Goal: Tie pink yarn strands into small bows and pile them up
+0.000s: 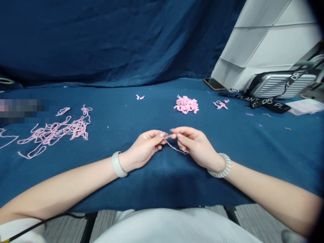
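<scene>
Yarn is running between your two hands, near the middle of the blue cloth, in front of your lap. Your left hand is pinching it between thumb and forefinger, the other fingers curling in below. Your right hand is facing it, thumb and forefinger closing on the yarn close to the left fingertips, while its lower fingers are bending around the slack strand. That strand is sagging slightly from one hand to the other; how it is winding at the fingertips is too small to tell. Your left wrist is wearing a pale band, your right a coiled bracelet.

Off to your left, a loose tangle of pale pink yarn is sprawling, with a small bundle lying just beyond it. Ahead of your right hand, a pink pile is sitting in a heap. Small scraps are lying to its left, and a knotted piece to its right. Farther right, a phone is lying by the white box, and a lettered strap is trailing in front of a ridged case.
</scene>
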Demonstrator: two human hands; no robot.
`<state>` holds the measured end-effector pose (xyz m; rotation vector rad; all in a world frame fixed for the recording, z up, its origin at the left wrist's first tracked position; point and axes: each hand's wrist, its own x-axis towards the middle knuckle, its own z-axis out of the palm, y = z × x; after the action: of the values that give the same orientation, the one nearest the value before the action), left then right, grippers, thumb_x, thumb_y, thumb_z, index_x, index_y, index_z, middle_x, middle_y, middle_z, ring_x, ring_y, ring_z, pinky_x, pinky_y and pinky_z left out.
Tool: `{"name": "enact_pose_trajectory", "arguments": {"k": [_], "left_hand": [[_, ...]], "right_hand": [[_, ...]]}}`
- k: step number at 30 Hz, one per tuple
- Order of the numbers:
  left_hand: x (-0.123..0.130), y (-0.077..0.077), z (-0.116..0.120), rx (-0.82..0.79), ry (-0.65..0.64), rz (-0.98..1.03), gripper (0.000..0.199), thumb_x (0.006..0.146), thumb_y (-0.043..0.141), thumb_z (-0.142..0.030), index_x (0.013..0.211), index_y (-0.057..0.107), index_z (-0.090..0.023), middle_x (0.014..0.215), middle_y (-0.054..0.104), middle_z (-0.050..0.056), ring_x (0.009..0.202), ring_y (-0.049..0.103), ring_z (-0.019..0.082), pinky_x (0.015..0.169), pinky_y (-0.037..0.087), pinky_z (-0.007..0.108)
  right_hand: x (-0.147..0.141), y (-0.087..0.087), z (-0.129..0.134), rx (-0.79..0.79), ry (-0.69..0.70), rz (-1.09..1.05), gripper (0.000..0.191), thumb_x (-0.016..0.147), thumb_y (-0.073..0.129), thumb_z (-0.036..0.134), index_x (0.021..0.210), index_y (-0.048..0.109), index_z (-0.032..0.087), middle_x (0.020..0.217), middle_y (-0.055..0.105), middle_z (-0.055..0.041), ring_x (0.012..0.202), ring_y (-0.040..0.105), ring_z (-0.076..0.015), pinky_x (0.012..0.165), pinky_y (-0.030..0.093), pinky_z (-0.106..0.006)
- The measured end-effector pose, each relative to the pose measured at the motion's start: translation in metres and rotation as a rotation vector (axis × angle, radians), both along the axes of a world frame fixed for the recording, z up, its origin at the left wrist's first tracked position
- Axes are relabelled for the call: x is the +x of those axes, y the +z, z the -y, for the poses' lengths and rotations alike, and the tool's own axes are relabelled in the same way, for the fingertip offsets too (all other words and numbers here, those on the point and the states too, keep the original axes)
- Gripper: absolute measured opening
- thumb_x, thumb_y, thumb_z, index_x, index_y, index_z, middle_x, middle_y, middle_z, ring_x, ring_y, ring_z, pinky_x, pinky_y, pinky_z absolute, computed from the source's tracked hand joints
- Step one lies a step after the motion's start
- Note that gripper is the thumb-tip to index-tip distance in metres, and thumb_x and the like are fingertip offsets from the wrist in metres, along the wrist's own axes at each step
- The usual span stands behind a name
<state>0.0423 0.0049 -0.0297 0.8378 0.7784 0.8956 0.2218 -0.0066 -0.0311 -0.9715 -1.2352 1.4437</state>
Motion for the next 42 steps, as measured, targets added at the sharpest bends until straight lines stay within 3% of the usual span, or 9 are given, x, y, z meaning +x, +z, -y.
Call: {"name": "enact_pose_trajectory", "arguments": {"k": [2,8,15,19,24,27,31,36,42], "left_hand": [[0.000,0.002,0.002,-0.015,-0.024,0.016,0.012,0.074,0.071,-0.027,0.077,0.068,-0.016,0.078,0.066,0.001,0.072,0.057,0.008,0.065,0.042,0.018],[0.000,0.009,0.008,-0.028,-0.094,0.127,0.008,0.076,0.070,-0.024,0.078,0.070,-0.017,0.096,0.069,0.003,0.092,0.061,0.014,0.091,0.041,0.029],[-0.001,0.009,0.006,0.065,0.010,0.057,0.009,0.074,0.071,-0.025,0.078,0.072,-0.017,0.084,0.070,0.002,0.082,0.062,0.012,0.083,0.045,0.027],[-0.003,0.008,0.006,0.205,0.062,-0.045,0.010,0.072,0.073,-0.026,0.078,0.073,-0.017,0.087,0.073,0.004,0.086,0.064,0.016,0.089,0.045,0.032],[-0.006,0.014,0.011,0.524,0.043,-0.318,0.010,0.076,0.069,-0.026,0.080,0.074,-0.019,0.092,0.074,0.006,0.104,0.063,0.024,0.097,0.042,0.039],[-0.007,0.019,0.016,0.698,0.005,-0.424,0.009,0.078,0.066,-0.022,0.080,0.074,-0.021,0.093,0.074,0.004,0.112,0.059,0.025,0.098,0.043,0.039],[-0.007,0.020,0.020,0.749,-0.027,-0.416,0.011,0.079,0.064,-0.019,0.082,0.074,-0.023,0.091,0.074,0.003,0.114,0.057,0.025,0.099,0.043,0.040],[-0.006,0.019,0.019,0.737,-0.023,-0.425,0.010,0.078,0.066,-0.020,0.082,0.074,-0.023,0.090,0.074,0.004,0.114,0.057,0.026,0.098,0.044,0.042],[-0.006,0.020,0.019,0.712,0.006,-0.415,0.009,0.079,0.065,-0.022,0.081,0.074,-0.022,0.094,0.073,0.004,0.109,0.060,0.024,0.098,0.044,0.039]], "right_hand": [[-0.001,0.003,0.005,0.030,0.065,0.029,0.017,0.077,0.064,0.026,0.091,0.067,0.017,0.067,0.060,0.0003,0.048,0.041,-0.0052,0.043,0.031,-0.020],[0.003,0.005,0.011,0.040,0.196,0.026,0.013,0.075,0.065,0.023,0.086,0.069,0.017,0.078,0.063,-0.0024,0.054,0.043,-0.0070,0.049,0.033,-0.022],[0.002,0.005,0.010,-0.012,0.266,0.079,0.014,0.077,0.063,0.026,0.086,0.065,0.015,0.075,0.060,-0.0026,0.051,0.040,-0.0058,0.047,0.030,-0.021],[-0.003,0.009,0.009,-0.066,0.220,0.051,0.017,0.082,0.057,0.032,0.085,0.052,0.017,0.072,0.061,-0.0005,0.047,0.038,-0.0044,0.044,0.028,-0.019],[-0.003,0.014,0.010,-0.038,0.284,0.241,0.031,0.087,0.049,0.044,0.075,0.048,0.016,0.045,0.040,0.0084,0.039,0.033,-0.0041,0.042,0.028,-0.018],[0.000,0.016,0.010,-0.063,0.424,0.225,0.029,0.086,0.053,0.042,0.078,0.054,0.014,0.057,0.053,0.0027,0.048,0.046,-0.0055,0.049,0.037,-0.019],[0.003,0.019,0.008,-0.245,0.513,-0.042,0.022,0.080,0.064,0.032,0.090,0.056,0.015,0.075,0.060,-0.0015,0.069,0.060,-0.0104,0.065,0.048,-0.025],[0.001,0.022,0.011,-0.260,0.492,-0.073,0.018,0.079,0.065,0.029,0.086,0.055,0.016,0.063,0.052,0.0040,0.050,0.044,-0.0038,0.048,0.035,-0.017],[-0.003,0.024,0.017,-0.135,0.341,0.268,0.028,0.081,0.060,0.040,0.074,0.057,0.014,0.064,0.055,0.0015,0.047,0.038,-0.0033,0.044,0.029,-0.018]]}}
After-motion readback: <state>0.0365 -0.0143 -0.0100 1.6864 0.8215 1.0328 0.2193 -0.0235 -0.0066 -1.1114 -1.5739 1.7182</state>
